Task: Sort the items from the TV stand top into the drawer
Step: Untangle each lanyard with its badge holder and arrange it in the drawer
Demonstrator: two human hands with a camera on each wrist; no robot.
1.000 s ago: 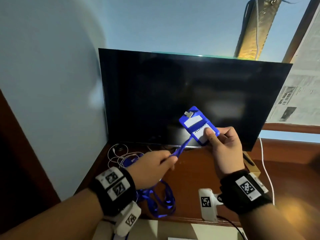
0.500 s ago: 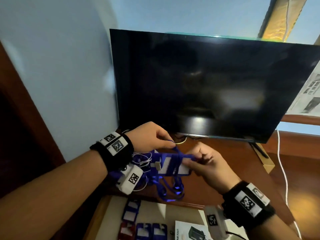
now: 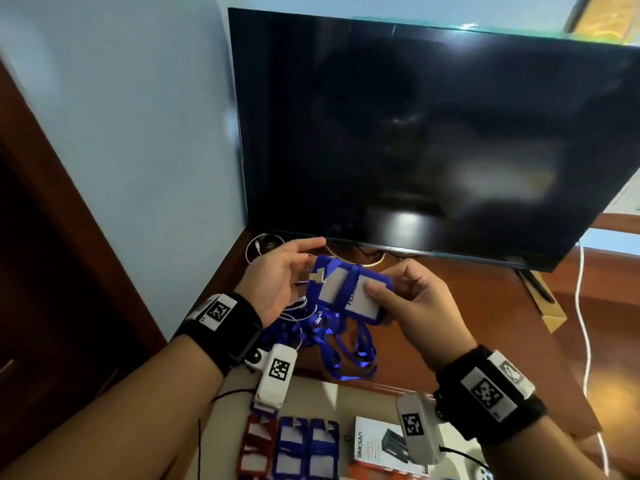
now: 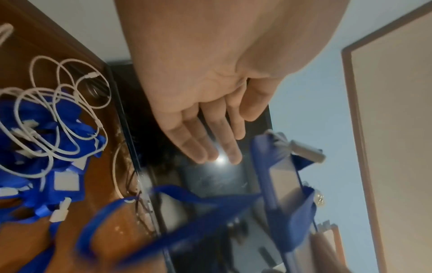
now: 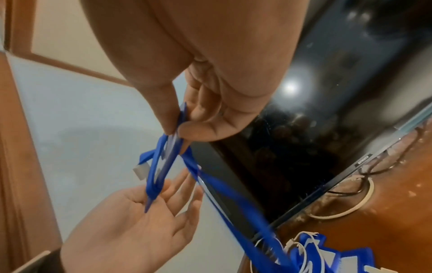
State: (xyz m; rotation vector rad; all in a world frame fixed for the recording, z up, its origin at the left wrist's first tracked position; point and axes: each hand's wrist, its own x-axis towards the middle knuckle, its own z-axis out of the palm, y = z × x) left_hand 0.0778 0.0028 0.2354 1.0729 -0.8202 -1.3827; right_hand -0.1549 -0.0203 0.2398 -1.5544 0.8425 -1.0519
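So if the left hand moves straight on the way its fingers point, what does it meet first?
Probably the black TV screen behind the open left hand; the blue badge holder lies beside that line, though depth is unclear.

the right hand [image 3: 420, 303] pinches a blue plastic badge holder with a white card [image 3: 349, 292], thumb on its face, above the brown wooden tv stand top [image 3: 450, 306]. the left hand [image 3: 277, 275], fingers straight, lies beside the holder's clip end. a blue ribbon lanyard [image 3: 349, 355] hangs onto a pile with a white cable [image 3: 298, 313]. behind stands a black flat television [image 3: 415, 133]. below, the open drawer [image 3: 228, 427] holds blue badge holders [image 3: 304, 448], a red one [image 3: 256, 445] and a white booklet [image 3: 374, 445].
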